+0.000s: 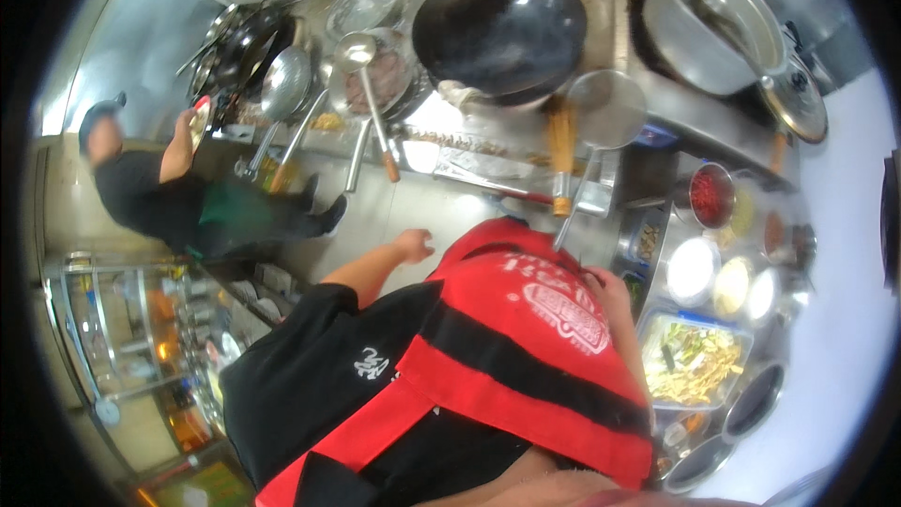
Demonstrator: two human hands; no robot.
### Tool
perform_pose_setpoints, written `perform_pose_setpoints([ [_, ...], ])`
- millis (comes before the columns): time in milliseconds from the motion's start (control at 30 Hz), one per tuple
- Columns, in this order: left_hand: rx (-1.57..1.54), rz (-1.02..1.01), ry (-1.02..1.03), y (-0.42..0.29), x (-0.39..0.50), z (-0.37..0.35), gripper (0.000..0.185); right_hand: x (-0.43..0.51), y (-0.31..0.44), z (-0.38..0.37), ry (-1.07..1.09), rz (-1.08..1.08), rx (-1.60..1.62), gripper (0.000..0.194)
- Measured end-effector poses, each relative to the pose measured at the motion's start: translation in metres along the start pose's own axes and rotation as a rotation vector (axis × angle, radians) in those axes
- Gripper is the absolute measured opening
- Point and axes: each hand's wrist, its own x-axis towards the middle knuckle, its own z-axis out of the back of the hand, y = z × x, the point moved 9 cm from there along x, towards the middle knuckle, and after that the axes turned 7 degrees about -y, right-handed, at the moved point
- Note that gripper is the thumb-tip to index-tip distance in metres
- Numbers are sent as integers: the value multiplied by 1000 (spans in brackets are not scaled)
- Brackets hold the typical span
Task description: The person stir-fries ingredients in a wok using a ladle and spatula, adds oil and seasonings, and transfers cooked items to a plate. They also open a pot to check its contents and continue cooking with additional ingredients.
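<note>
My left hand [413, 246] is held over the tiled floor in front of the stove, fingers loosely bent and apart, with nothing seen in it. Beside the red apron [521, 282], my right hand [611, 289] is blurred and partly hidden, so its grip cannot be told. Nearest to it, the long handle of a wire-mesh strainer [607, 110] points back towards my apron. A bamboo wok brush [562, 155] lies left of the strainer. Behind them a large black wok [500, 32] sits on the stove, a folded cloth [459, 93] at its near rim.
A ladle [372, 98] lies across a bowl of meat [383, 84], beside a perforated skimmer [287, 84]. A big pot [718, 21] stands back right. Seasoning bowls [693, 271] and a tub of cut vegetables [693, 359] line the right side. Another person [169, 183] holds a dish at left.
</note>
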Motion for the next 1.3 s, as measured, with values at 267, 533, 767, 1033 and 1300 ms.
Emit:
perform_pose_setpoints([
  [267,36,267,71,56,-30,-17,47,4,-7,-4,145,-68,-18,34],
  [533,-259,235,-35,34,-75,-13,46,46,17,-68,309,16,-86,37],
  [767,-350,404,-85,153,-111,-41,45,82,125,-164,499,34,4,36],
  [1033,-445,340,-12,251,-110,-53,38,178,205,-378,416,308,-134,58],
  [1300,-422,453,-97,363,-123,-21,43,189,318,-410,727,-451,615,37],
])
